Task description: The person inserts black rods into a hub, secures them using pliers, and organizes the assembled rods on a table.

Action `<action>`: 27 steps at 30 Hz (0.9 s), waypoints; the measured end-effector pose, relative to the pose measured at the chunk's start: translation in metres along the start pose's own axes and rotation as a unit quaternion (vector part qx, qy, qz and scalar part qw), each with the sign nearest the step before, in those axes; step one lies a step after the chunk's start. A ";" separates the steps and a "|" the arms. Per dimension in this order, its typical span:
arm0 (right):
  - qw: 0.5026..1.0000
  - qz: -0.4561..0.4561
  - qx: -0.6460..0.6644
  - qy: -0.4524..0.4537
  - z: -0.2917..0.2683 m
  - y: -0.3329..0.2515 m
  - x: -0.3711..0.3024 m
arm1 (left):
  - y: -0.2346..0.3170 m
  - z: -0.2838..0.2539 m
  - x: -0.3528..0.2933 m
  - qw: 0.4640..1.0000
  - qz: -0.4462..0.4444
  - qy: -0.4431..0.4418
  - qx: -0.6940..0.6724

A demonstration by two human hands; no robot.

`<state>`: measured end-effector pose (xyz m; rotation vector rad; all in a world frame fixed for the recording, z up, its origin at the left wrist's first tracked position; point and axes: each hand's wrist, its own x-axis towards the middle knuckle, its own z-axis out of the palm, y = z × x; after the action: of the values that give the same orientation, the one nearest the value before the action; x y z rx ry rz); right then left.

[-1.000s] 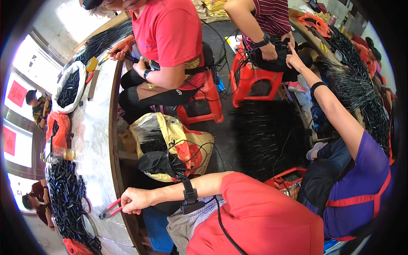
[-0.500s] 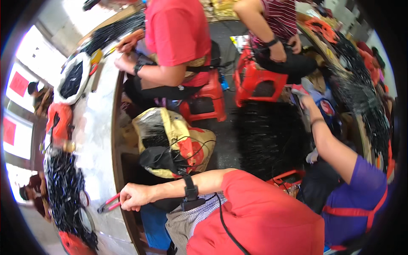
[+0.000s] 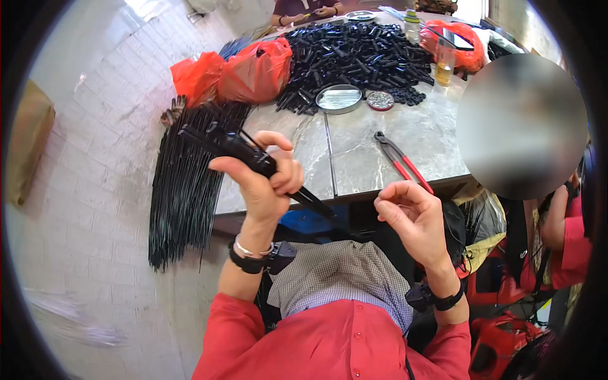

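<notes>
My left hand (image 3: pixel 259 180) is closed around a long black rod assembly (image 3: pixel 244 152), which looks like a folded umbrella frame. Its thicker plastic part shows between thumb and fingers, and thin dark rods run out past both sides of the hand. My right hand (image 3: pixel 415 221) is raised at the table's front edge, thumb and fingers curled together. Whatever its fingertips may hold is too small to make out. Just beyond it, red-handled pliers (image 3: pixel 398 158) lie on the grey table (image 3: pixel 278 136), jaws pointing away from me.
Black tubular parts (image 3: pixel 361 54) are heaped behind a tin of thin pins (image 3: pixel 339 99) and a small red-rimmed tin (image 3: pixel 380 100). Long black rods (image 3: pixel 187 190) overhang the left edge near red plastic bags (image 3: pixel 256 69). A glass (image 3: pixel 444 66) stands right. People sit nearby.
The view has swung from the right side to face the table. My right hand has let go of the pliers and drawn back. My left hand has come into view with the rod assembly.
</notes>
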<state>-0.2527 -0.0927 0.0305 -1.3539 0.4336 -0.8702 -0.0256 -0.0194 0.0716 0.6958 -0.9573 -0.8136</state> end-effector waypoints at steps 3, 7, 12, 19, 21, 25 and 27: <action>0.999 -0.008 -0.040 -0.027 0.018 -0.012 0.010 | -0.016 -0.008 -0.004 0.999 -0.025 0.028 -0.016; 0.991 -0.082 -0.088 -0.054 0.036 -0.014 0.035 | -0.026 -0.015 -0.003 0.998 -0.051 0.009 -0.026; 0.982 -0.124 -0.120 -0.080 0.061 -0.010 0.067 | -0.023 -0.023 -0.008 0.998 -0.059 -0.002 -0.017; 0.959 -0.208 -0.149 -0.126 0.094 0.006 0.089 | -0.021 -0.038 -0.015 0.994 -0.086 0.031 0.054; 0.954 -0.202 -0.171 -0.141 0.094 0.004 0.093 | -0.018 -0.044 -0.017 0.994 -0.092 0.023 0.058; 0.948 -0.186 -0.192 -0.173 0.098 0.005 0.104 | -0.019 -0.039 -0.014 0.993 -0.109 0.028 0.021; 0.946 -0.187 -0.193 -0.180 0.097 0.009 0.108 | -0.017 -0.044 -0.015 0.993 -0.116 0.013 0.032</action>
<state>-0.1121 -0.1104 0.0642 -1.9599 0.0575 -0.8427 0.0039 -0.0091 0.0332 0.8815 -0.8919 -0.9780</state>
